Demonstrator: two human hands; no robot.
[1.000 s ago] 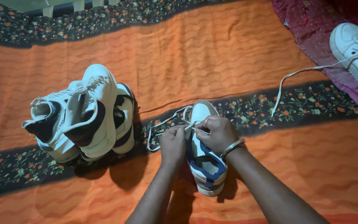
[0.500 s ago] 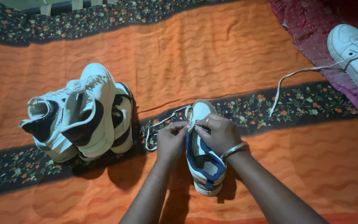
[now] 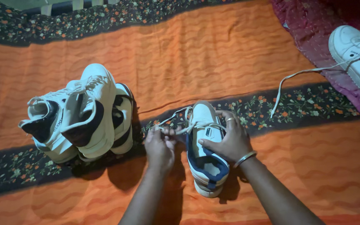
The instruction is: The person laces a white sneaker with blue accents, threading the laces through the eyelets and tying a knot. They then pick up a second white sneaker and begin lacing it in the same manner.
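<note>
Orange bedspread (image 3: 213, 54) with dark floral bands, a white-and-blue sneaker (image 3: 205, 150) being laced at its centre.

Standing upright on the nearer floral band, toe pointing away, the sneaker is steadied by the right hand (image 3: 226, 139), whose fingers are spread over its upper and clamped around its right side, thumb on the tongue. To its left, the left hand (image 3: 160, 143) has its fingers pinched together on the white shoelace (image 3: 176, 125), drawn taut sideways from the eyelets. A metal bangle (image 3: 245, 158) circles the right wrist. Well to the left lies a pile of white-and-black sneakers (image 3: 80, 114). At the far right, a white sneaker (image 3: 355, 54) rests on maroon cloth (image 3: 313, 29), its loose lace (image 3: 292, 79) trailing across the spread.
</note>
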